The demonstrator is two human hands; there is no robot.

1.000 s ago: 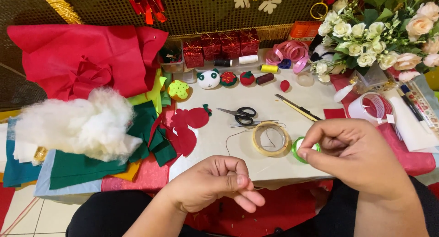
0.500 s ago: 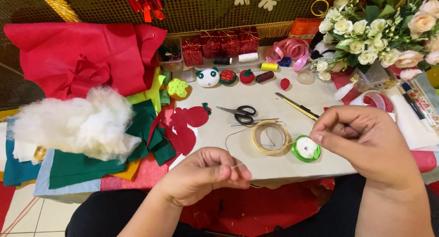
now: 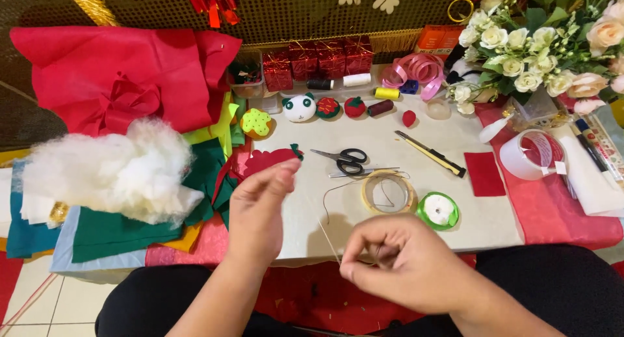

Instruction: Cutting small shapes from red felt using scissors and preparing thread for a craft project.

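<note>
My left hand [image 3: 259, 207] is raised over the table's front edge, thumb and forefinger pinched on one end of a thin pale thread [image 3: 324, 232]. The thread runs down and right to my right hand [image 3: 403, 265], which is closed around its other end just in front of the table. Behind my right hand lie a roll of clear tape [image 3: 388, 192] and a green spool [image 3: 438, 210]. Black-handled scissors [image 3: 344, 160] lie further back. A red felt strawberry shape [image 3: 266, 159] lies just behind my left hand.
White stuffing [image 3: 110, 171] sits on stacked felt sheets [image 3: 123, 230] at the left, with red fabric [image 3: 110, 77] behind. Small felt ornaments [image 3: 299, 107], thread spools, red gift boxes [image 3: 318, 59] and pink ribbon [image 3: 416, 69] line the back. A cutter [image 3: 430, 153], red felt square [image 3: 483, 173], tape roll [image 3: 530, 155] and flowers [image 3: 546, 44] are at the right.
My right hand left the green spool and came down toward me, closing on the thread. My left hand rose from the table edge, pulling the thread taut between both hands.
</note>
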